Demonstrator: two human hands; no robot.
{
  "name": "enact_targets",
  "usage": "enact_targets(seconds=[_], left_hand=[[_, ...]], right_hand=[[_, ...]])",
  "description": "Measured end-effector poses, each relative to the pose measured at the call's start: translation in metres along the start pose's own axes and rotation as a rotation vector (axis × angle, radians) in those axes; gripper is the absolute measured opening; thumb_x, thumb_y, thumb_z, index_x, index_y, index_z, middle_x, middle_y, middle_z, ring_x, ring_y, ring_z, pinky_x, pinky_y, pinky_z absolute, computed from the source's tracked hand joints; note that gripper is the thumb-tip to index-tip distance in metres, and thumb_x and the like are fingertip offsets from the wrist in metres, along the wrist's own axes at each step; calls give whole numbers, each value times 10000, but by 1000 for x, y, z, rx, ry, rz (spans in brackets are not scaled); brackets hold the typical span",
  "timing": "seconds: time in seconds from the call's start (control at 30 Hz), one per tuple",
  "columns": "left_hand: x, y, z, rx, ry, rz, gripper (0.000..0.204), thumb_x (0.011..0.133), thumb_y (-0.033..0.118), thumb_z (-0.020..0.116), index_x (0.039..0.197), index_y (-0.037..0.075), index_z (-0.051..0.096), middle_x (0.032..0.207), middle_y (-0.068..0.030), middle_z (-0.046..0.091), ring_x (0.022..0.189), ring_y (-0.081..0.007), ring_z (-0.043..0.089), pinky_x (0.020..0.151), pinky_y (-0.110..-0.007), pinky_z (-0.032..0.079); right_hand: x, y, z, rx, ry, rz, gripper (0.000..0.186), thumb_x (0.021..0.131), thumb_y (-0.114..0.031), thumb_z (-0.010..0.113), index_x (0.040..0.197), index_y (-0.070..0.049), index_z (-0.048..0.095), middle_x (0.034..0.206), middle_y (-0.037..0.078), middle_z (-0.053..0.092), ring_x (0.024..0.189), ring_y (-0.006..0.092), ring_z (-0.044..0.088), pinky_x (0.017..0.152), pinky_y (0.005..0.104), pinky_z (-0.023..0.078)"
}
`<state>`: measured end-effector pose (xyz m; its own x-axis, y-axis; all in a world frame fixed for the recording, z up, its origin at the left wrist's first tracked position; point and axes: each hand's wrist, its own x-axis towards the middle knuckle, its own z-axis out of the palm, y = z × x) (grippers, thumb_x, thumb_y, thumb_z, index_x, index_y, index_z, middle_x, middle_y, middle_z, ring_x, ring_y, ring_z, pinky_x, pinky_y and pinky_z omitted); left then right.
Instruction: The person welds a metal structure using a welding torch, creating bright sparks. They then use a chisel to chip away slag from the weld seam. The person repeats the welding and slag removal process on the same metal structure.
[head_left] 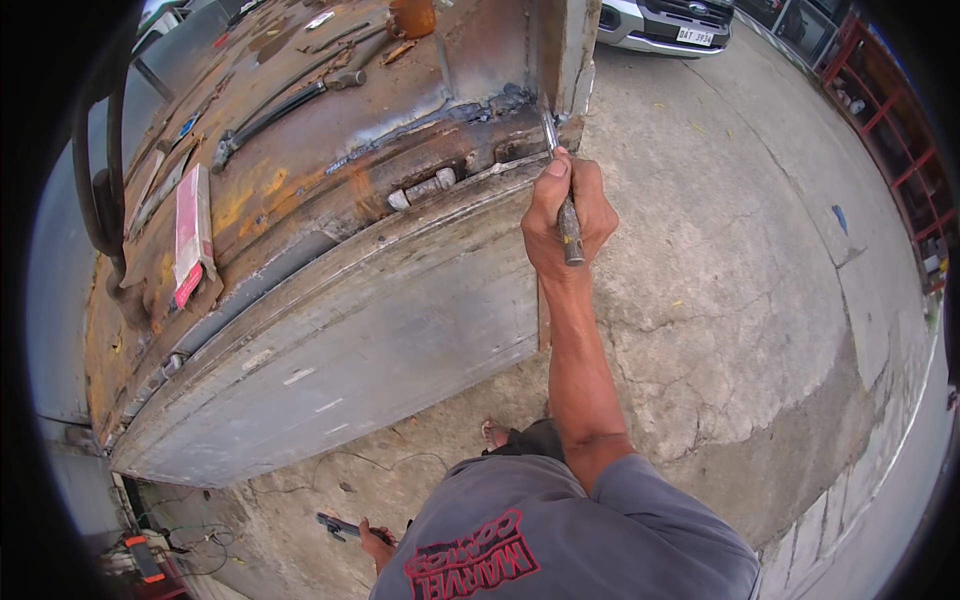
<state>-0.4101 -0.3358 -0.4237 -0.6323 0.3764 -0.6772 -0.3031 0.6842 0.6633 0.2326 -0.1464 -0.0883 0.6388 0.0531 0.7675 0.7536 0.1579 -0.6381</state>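
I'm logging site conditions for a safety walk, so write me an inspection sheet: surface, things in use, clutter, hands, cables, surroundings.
Surface: rust-stained metal bed; rough weld-like seam leading toward the corner post.
Things in use: rod-shaped metal tool, upper end at the corner, contact unclear; dark tool held low.
Clutter: hammer-like tool, long red-and-white box, orange-brown container, other loose pieces.
Hands: right hand closed around the rod; left hand, partly hidden, gripping the dark tool.
Cables: thick dark loop at left, cable or hose unclear; thin wires at lower left.
Surroundings: concrete ground, vehicle, red frame.
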Motion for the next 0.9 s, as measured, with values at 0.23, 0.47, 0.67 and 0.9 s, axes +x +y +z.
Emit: enact_targets(seconds=[0.23, 0.47, 0.67, 0.9], left_hand=[[6, -10, -27, 35, -10, -72, 537, 917, 587, 728, 764, 131, 488, 635, -95, 577, 491, -227, 533, 435, -372, 401], [-3, -5, -20, 94, -5, -16, 522, 921, 566, 722, 765, 123, 496, 649, -95, 584, 492, -227, 525, 438, -366, 391], [-8, -2, -8, 80, 11, -21, 518, 924, 556, 724, 758, 117, 505, 651, -100, 593, 486, -236, 540, 437, -378, 407], [-5, 6, 6, 43, 5, 9, 525, 924, 563, 735, 752, 128, 497, 641, -96, 593, 476, -240, 544, 427, -377, 400]], right_hand=[[-1, 11, 7, 101, -88, 141, 212, 1066, -174, 625, 945, -3, 654, 717, 182, 678, 582, 272, 671, 566, 387, 525], [6, 24, 33, -17, -61, -92, 247, 1069, -211, 622, 923, -15, 660, 675, 136, 626, 586, 168, 620, 570, 345, 500], [10, 1, -9, 32, -37, 62, 186, 1058, -142, 627, 940, -1, 650, 740, 186, 689, 622, 241, 694, 591, 390, 553], [0, 4, 3, 163, -203, 196, 195, 1060, -147, 623, 931, -3, 651, 723, 169, 666, 587, 226, 669, 569, 370, 532]])
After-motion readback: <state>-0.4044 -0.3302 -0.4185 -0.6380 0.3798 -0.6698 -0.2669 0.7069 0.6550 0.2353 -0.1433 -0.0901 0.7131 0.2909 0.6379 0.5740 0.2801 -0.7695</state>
